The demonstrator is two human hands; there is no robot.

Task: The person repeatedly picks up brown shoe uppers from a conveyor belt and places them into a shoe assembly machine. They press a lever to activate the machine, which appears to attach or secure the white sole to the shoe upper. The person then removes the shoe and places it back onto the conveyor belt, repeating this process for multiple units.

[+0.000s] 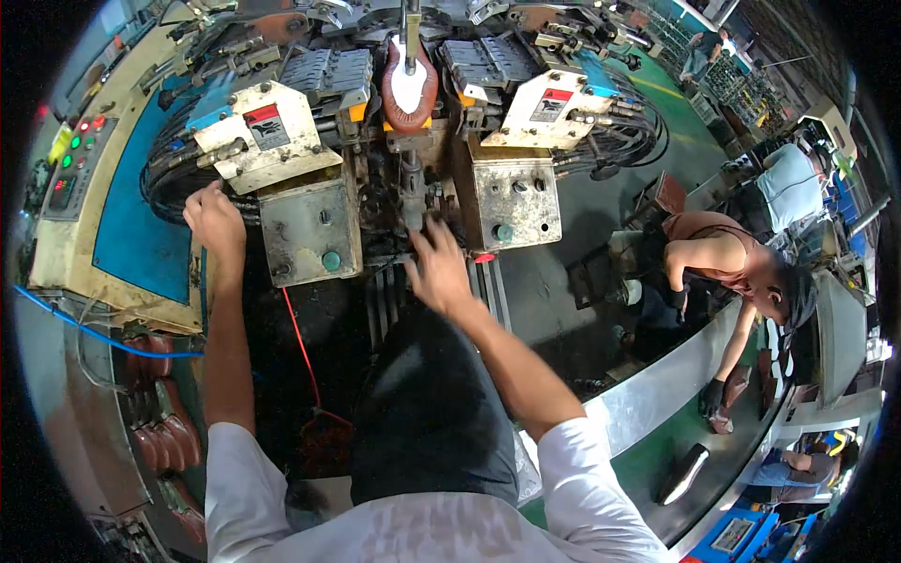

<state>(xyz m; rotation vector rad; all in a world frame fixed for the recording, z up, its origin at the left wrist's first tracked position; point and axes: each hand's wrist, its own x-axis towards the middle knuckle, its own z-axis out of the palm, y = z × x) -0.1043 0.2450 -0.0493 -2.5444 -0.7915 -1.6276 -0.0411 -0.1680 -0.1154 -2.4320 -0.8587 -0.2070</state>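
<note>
A brown shoe upper (410, 111) with a white insole sits sole-up at the middle of a machine, under a vertical metal rod (410, 42). My left hand (215, 223) is raised beside the black hoses (169, 178) and the left metal control box (310, 230); its fingers are slightly bent, with nothing seen in them. In front of the metal post (411, 188) below the shoe, my right hand (439, 266) has its fingers spread and holds nothing. Whether its fingertips touch the post, I cannot tell.
The right control box (514, 202) carries a green button and a red knob. A lit button panel (80, 169) stands at left, above racked brown shoe parts (164, 422). At right, a co-worker (718, 249) reaches over a conveyor (648, 469) carrying a dark shoe (683, 474).
</note>
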